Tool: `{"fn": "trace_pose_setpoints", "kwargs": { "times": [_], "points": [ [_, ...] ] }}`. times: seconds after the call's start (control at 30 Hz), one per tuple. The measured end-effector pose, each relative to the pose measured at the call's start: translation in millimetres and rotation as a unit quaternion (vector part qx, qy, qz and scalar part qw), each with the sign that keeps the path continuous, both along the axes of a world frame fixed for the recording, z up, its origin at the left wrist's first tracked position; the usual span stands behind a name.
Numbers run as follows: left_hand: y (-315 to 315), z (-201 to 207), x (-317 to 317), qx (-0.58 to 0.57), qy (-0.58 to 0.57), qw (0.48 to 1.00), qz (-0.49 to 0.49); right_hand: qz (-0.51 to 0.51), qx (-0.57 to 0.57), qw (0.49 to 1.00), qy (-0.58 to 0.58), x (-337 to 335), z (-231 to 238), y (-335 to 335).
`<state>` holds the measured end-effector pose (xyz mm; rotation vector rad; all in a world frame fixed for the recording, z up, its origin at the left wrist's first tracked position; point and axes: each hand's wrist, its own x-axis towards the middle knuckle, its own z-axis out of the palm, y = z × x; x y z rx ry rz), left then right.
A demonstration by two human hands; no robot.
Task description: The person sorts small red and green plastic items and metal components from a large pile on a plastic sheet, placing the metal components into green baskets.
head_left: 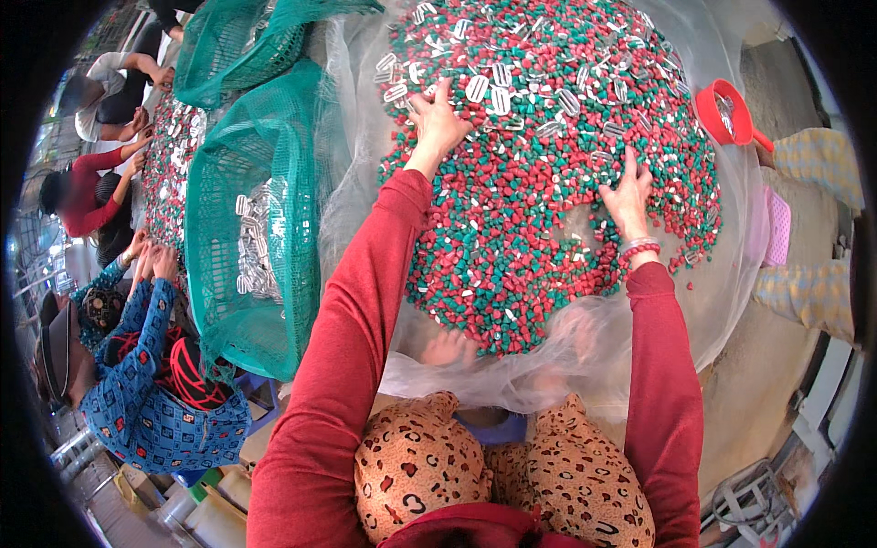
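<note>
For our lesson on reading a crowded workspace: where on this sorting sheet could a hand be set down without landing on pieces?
Bare clear sheet shows along the right margin below the red scoop, and in a small gap left of the right hand. Around the left hand the red and green pieces and white clips lie crowded.

Bare concrete floor (776,365), green mesh baskets (265,210) on the left, people seated beyond, daylight

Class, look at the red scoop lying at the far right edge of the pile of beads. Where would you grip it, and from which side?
Grip the red scoop by its short handle, which sticks out toward the lower right, away from the red and green beads. Come from the right side: the bowl faces up and seems to hold pieces, so lifting by the handle probably keeps it level.
</note>
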<state>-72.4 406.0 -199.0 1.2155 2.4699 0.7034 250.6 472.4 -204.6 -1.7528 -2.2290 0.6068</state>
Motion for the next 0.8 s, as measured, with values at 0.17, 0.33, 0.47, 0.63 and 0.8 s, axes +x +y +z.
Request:
{"fn": "trace_pose_setpoints", "kwargs": {
  "times": [0.17, 0.33, 0.47, 0.63, 0.8],
  "points": [
    [-6.2, -11.0, -13.0, 0.033, -0.062, 0.991, -0.113, 0.089, -0.04, 0.994, 0.046, -10.5, 5.4, -21.5],
    [-10.1, 0.8, 38.0, -0.008, -0.107, 0.96, -0.258, 0.192, -0.085, 0.976, 0.058, -32.9, 16.3, -39.2],
    [-22.6, 1.7, 60.2, 0.032, -0.064, 0.923, -0.377, 0.206, -0.167, 0.946, 0.187, -52.6, 23.1, -65.4],
    [-59.0, 17.8, 62.4, -0.073, -0.221, 0.874, -0.427, 0.044, -0.376, 0.848, 0.37, -44.2, 27.3, -114.3],
    [-101.9, 73.4, 68.8, -0.051, -0.433, 0.855, -0.281, 0.03, -0.399, 0.777, 0.485, -29.0, 65.1, -138.7]
  ]
}}
